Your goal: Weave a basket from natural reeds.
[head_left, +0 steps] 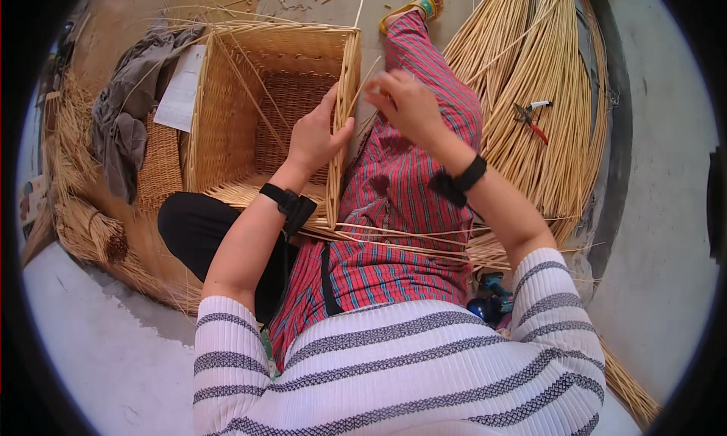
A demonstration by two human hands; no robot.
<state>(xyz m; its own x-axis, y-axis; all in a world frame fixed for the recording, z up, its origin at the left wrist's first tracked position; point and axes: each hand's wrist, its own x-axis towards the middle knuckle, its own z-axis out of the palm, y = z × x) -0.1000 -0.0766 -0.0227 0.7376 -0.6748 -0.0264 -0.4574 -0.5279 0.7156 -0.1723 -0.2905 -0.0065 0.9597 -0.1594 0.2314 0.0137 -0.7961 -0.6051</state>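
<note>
A square wicker basket (227,125) lies on its side against my legs, its open mouth toward me and its woven base deep inside. My left hand (314,139) is closed over the basket's right-hand rim, fingers inside and thumb on the bundled rods. Just right of that rim, my right hand (409,106) is raised with its fingers curled, slightly blurred. A thin loose rod (368,78) rises from the rim beside these fingertips; whether they grip it cannot be made out. Several long rods (401,239) stretch from the basket's near corner across my lap.
A large bundle of pale rods (538,80) spreads at the right, with red-handled pruning shears (533,121) on it. Left of the basket lie a grey cloth (125,125), a white paper sheet (182,87) and more rods (83,224). A blue tool (491,306) sits by my right hip.
</note>
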